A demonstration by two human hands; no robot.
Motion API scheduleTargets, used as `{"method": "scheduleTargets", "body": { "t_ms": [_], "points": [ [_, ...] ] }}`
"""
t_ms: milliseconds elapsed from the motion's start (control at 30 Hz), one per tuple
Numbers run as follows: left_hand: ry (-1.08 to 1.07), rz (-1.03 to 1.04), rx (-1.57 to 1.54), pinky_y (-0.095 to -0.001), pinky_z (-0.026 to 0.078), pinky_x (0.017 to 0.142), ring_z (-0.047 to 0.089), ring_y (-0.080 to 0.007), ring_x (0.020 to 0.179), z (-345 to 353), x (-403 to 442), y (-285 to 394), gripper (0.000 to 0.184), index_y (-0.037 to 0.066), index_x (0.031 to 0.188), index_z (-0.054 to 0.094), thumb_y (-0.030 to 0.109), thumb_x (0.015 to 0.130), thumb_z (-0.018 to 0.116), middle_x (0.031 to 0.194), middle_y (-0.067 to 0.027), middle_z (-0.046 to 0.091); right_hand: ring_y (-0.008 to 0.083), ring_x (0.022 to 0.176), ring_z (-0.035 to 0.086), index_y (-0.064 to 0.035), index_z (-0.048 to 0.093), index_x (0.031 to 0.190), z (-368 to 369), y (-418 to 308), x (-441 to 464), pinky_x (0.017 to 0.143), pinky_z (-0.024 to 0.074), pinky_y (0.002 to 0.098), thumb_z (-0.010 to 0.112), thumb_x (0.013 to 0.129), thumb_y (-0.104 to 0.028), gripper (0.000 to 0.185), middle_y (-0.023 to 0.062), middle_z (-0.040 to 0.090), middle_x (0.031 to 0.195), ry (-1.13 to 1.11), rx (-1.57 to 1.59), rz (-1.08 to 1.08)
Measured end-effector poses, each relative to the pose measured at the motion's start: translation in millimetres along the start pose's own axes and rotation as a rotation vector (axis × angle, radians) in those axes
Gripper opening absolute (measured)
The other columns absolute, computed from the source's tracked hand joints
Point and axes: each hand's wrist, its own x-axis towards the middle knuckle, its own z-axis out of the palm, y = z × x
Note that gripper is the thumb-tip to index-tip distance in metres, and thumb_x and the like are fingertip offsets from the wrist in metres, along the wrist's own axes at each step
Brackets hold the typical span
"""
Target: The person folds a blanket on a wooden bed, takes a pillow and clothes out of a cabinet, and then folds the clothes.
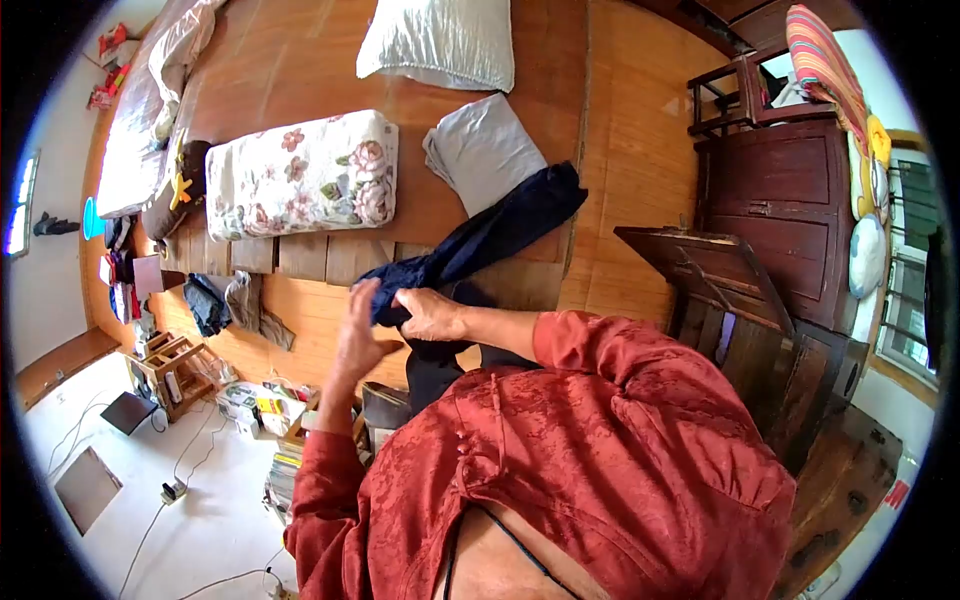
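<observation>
A long, dark blue garment [505, 222] stretches across the edge of the wooden platform, its far end beside a folded grey cloth [487, 150]. It is bunched at the near end, where my right hand [432, 315] is closed on it. My left hand [356, 335] is at the left side of that bunched end, thumb and fingers apart. Its fingertips are close to the fabric; whether they touch it I cannot tell. Whether the garment is trousers or a top is unclear from its gathered shape.
On the wooden platform [290, 60] lie a folded floral quilt [300, 175] and a white pillow [440, 45]. Clothes [235, 303] hang over its front edge. A dark wooden cabinet [775, 210] and tilted panel [710, 270] stand right. Cables and boxes [262, 408] occupy the lower left floor.
</observation>
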Motion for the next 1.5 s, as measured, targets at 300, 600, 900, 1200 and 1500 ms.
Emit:
{"method": "scheduleTargets", "body": {
  "t_ms": [300, 600, 900, 1200, 1500],
  "points": [
    [-0.014, -0.224, -0.194, -0.0379, 0.048, 0.073, 0.060, -0.0371, 0.084, 51, -19, -5, 0.059, 0.009, 0.116, 0.054, -0.005, 0.060, 0.065, 0.086, -0.0182, 0.061, 0.0199, 0.088, 0.062, 0.0031, 0.061, 0.103, -18, 20, -36, 0.081, 0.0482, 0.0304, 0.067, 0.074, -0.015, 0.035, 0.0146, 0.065, 0.097, -0.095, 0.409, -0.139],
    [0.089, -0.186, -0.096, -0.0354, 0.044, 0.060, 0.057, -0.0343, 0.070, 47, -45, -6, 0.028, 0.002, 0.085, 0.058, -0.002, 0.060, 0.069, 0.075, -0.0148, 0.057, 0.0324, 0.098, 0.051, -0.0078, 0.049, 0.109, -172, 207, -42, 0.084, 0.0420, 0.0418, 0.066, 0.076, -0.013, 0.037, 0.0154, 0.052, 0.107, 0.766, -0.655, 0.178],
    [0.209, -0.299, -0.106, -0.0304, 0.042, 0.058, 0.052, -0.0248, 0.062, 42, -52, -8, 0.027, 0.003, 0.083, 0.057, -0.002, 0.060, 0.071, 0.069, -0.0098, 0.052, 0.0351, 0.096, 0.049, -0.0045, 0.056, 0.084, -223, 224, -34, 0.083, 0.0430, 0.0439, 0.053, 0.078, -0.005, 0.007, 0.0168, 0.053, 0.096, 0.621, -0.991, 0.332],
    [0.314, -0.348, -0.175, -0.0278, 0.041, 0.060, 0.050, -0.0173, 0.064, 42, -56, -17, 0.024, 0.003, 0.085, 0.059, 0.000, 0.065, 0.071, 0.070, -0.0061, 0.052, 0.0313, 0.089, 0.054, -0.0090, 0.051, 0.094, -256, 224, -29, 0.078, 0.0420, 0.0434, 0.052, 0.074, -0.003, 0.021, 0.0112, 0.060, 0.084, 0.456, -1.178, 0.083],
    [0.512, -0.510, -0.624, -0.0261, 0.047, 0.073, 0.057, -0.0115, 0.080, 47, -97, -51, 0.030, 0.001, 0.096, 0.063, -0.004, 0.067, 0.064, 0.087, -0.0014, 0.063, 0.0387, 0.085, 0.058, -0.0042, 0.056, 0.086, -264, 221, 2, 0.072, 0.0457, 0.0484, 0.049, 0.075, -0.003, 0.013, 0.0213, 0.061, 0.084, 0.327, -1.223, 0.274]
  ]
}}
